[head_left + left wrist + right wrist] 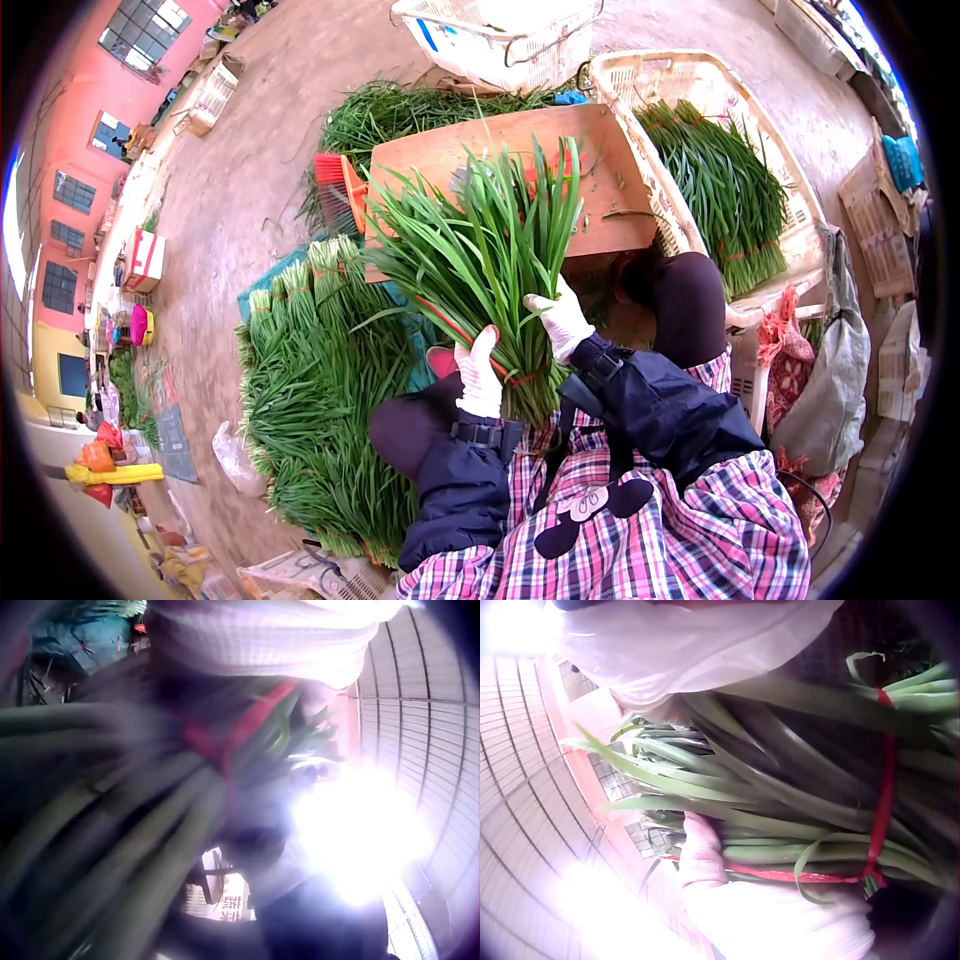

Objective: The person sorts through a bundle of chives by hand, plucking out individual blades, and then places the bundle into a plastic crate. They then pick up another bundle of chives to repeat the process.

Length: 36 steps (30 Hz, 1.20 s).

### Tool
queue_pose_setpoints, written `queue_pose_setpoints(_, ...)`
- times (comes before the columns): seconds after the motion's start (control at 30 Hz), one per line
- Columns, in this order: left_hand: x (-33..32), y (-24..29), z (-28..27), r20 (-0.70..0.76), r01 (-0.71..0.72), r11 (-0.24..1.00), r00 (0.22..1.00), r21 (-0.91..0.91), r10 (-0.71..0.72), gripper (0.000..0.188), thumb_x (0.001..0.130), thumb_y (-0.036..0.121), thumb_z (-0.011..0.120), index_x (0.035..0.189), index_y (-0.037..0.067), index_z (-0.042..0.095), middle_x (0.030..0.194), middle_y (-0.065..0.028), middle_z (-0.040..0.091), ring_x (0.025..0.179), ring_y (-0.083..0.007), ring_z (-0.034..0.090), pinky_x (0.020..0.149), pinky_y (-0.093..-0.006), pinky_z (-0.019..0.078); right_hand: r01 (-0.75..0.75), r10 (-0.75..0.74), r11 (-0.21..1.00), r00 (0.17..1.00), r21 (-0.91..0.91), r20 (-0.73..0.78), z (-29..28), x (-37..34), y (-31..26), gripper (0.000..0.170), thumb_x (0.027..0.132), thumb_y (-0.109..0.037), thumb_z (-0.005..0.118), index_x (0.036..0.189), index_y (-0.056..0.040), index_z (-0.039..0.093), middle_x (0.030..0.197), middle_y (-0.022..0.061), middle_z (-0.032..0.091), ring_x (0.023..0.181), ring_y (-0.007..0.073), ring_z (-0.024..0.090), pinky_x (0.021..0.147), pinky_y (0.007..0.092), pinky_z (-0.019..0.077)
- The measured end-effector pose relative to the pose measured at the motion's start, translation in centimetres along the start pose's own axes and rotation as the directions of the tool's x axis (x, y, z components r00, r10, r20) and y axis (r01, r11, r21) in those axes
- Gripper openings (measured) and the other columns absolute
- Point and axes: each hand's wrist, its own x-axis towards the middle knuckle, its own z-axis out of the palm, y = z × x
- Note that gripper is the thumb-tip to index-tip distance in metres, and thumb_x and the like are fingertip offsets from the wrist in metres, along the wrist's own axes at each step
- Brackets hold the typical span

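Observation:
A leafy bunch of green garlic chives (470,235) stands over the person's lap, leaves fanned away and stalk ends toward the apron. A red tie (885,802) circles its lower part, with a loose end running along the leaves. My left hand (480,375), in a white glove, grips the bunch from the left, close to the tie. On the other side my gloved right hand (562,322) holds it a bit higher, thumb across the leaves. The left wrist view is blurred, but its tie (223,750) shows around the stalks below the glove.
A wooden board (420,150) lies ahead, with a red-bristled brush (345,185) at its left edge. Tied bunches (330,400) are piled at left. A white basket (740,85) at right holds more chives (715,190); loose greens (400,115) lie behind the board.

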Motion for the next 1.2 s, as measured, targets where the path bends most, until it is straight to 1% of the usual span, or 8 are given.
queue_pose_setpoints(0.37,1.0,-0.5,0.3,-0.048,0.039,0.998,0.998,0.045,-0.037,0.033,0.082,0.013,0.067,0.113,0.002,0.063,0.103,-0.0055,0.067,0.087,-0.0170,0.064,0.081,-0.0310,0.0513,-0.089,0.089,0.989,0.996,-0.120,0.001,-1.3,0.6,0.7,0.049,0.085,0.000,0.065,0.131,-0.0054,0.051,0.119,0.0032,0.061,0.106,0.0142,0.056,0.095,0.0300,0.0441)
queue_pose_setpoints(0.43,0.9,-0.7,0.2,-0.062,0.008,0.999,0.998,0.035,-0.006,0.033,0.082,0.011,0.067,0.113,0.001,0.063,0.104,-0.0055,0.067,0.087,-0.0168,0.064,0.081,-0.0308,0.0509,-0.113,0.146,0.918,0.988,-0.380,0.059,-2.5,1.3,-0.9,0.048,0.085,-0.006,0.067,0.131,-0.0060,0.052,0.118,0.0044,0.063,0.104,0.0146,0.057,0.093,0.0305,0.0449)
queue_pose_setpoints(0.5,0.9,-0.6,0.3,-0.073,-0.021,0.998,0.997,0.051,0.025,0.033,0.081,0.010,0.068,0.112,0.002,0.064,0.104,-0.0056,0.067,0.087,-0.0166,0.064,0.080,-0.0308,0.0510,-0.025,0.164,0.801,0.970,-0.599,0.180,-4.6,1.7,-3.2,0.047,0.085,-0.025,0.071,0.126,-0.0084,0.057,0.109,0.0088,0.068,0.097,0.0180,0.063,0.087,0.0318,0.0477)
queue_pose_setpoints(0.53,1.0,-0.7,0.2,-0.079,-0.030,0.997,0.996,0.067,0.035,0.033,0.081,0.011,0.068,0.113,0.002,0.063,0.104,-0.0056,0.067,0.087,-0.0165,0.064,0.080,-0.0310,0.0511,0.132,0.154,0.330,0.970,-0.935,0.191,-4.8,1.5,-6.4,0.040,0.084,-0.036,0.069,0.115,-0.0111,0.065,0.095,0.0125,0.071,0.090,0.0259,0.067,0.081,0.0347,0.0509)
queue_pose_setpoints(0.57,1.0,-0.8,0.0,-0.086,-0.037,0.996,0.995,0.085,0.044,0.034,0.081,0.011,0.068,0.113,0.002,0.063,0.104,-0.0056,0.067,0.087,-0.0164,0.064,0.080,-0.0312,0.0512,0.172,0.116,0.119,0.976,-0.978,0.186,-4.3,0.9,-8.8,0.037,0.084,-0.039,0.067,0.109,-0.0119,0.068,0.089,0.0131,0.070,0.085,0.0286,0.068,0.077,0.0362,0.0518)
queue_pose_setpoints(0.6,1.0,-0.8,-0.2,-0.091,-0.042,0.994,0.994,0.102,0.052,0.035,0.081,0.011,0.069,0.114,0.002,0.063,0.104,-0.0056,0.067,0.087,-0.0163,0.064,0.080,-0.0315,0.0513,0.194,0.076,-0.098,0.979,-0.976,0.187,-3.8,0.3,-10.5,0.036,0.083,-0.042,0.066,0.103,-0.0128,0.070,0.083,0.0137,0.070,0.081,0.0312,0.068,0.072,0.0377,0.0526)
queue_pose_setpoints(0.8,0.6,-0.3,0.8,0.019,-0.031,0.999,0.999,-0.040,0.032,0.035,0.082,0.001,0.065,0.117,0.002,0.060,0.107,-0.0041,0.065,0.089,-0.0145,0.062,0.083,-0.0281,0.0502,0.669,-0.247,0.103,0.734,-0.736,0.632,1.1,-0.4,-13.6,0.018,0.083,-0.026,0.065,0.095,-0.0127,0.070,0.080,0.0104,0.069,0.073,0.0291,0.067,0.065,0.0374,0.0530)
queue_pose_setpoints(1.2,0.3,-0.5,0.4,0.048,0.001,1.000,0.999,0.005,-0.002,0.041,0.081,0.005,0.069,0.120,0.001,0.057,0.107,-0.0034,0.064,0.088,-0.0132,0.060,0.083,-0.0272,0.0487,0.739,0.343,-0.381,0.671,-0.555,0.658,4.2,3.8,-12.2,0.013,0.080,-0.023,0.059,0.083,-0.0100,0.061,0.060,0.0139,0.058,0.059,0.0362,0.062,0.054,0.0470,0.0490)
